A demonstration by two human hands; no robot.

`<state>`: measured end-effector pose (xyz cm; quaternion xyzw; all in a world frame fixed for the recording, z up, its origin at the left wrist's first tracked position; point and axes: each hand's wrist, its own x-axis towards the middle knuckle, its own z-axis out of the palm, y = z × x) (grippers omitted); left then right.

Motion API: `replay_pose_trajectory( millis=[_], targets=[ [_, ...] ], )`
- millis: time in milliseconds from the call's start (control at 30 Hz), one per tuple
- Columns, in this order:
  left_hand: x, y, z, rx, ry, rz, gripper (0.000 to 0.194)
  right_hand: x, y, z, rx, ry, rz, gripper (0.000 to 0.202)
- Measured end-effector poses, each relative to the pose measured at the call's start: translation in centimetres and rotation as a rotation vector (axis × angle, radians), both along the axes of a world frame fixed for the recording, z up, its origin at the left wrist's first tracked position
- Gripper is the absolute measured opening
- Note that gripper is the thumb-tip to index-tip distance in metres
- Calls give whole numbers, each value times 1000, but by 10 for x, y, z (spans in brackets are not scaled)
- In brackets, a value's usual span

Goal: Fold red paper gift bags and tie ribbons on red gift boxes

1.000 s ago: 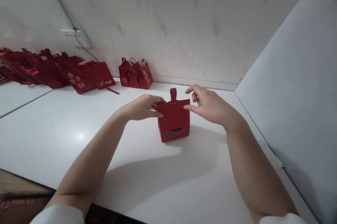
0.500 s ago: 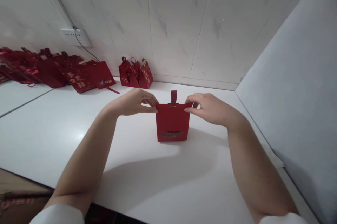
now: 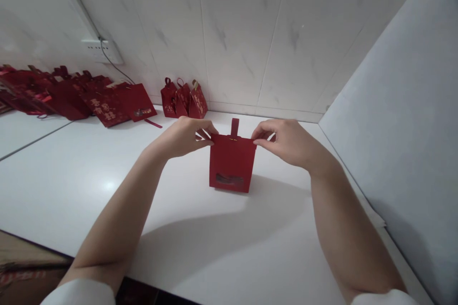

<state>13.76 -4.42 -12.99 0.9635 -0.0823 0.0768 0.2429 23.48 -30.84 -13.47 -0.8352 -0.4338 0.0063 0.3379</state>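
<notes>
A red box (image 3: 232, 159) stands upright, its long axis vertical, on the white bench (image 3: 71, 171), midway between the left hand (image 3: 181, 139) and right hand (image 3: 288, 145), neither clearly nearer. The left fingers pinch its top left corner; the right fingers pinch the top right corner, thumbs on the near face. Beyond, three small red boxes (image 3: 183, 100) stand against the tiled wall (image 3: 243, 47).

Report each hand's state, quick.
Left hand: closed, pinching the box at its upper left.
Right hand: closed, pinching it at its upper right.
</notes>
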Motion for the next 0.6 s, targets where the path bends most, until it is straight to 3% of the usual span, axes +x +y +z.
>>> replay_pose_trajectory(
  millis=[300,600],
  targets=[
    [-7,-2,10,163,-39,-53,19,0,1,0,-20,-10,-2,16],
    [-13,-8,13,139,-37,-56,17,-4,1,1,-84,-60,-20,19]
  ],
)
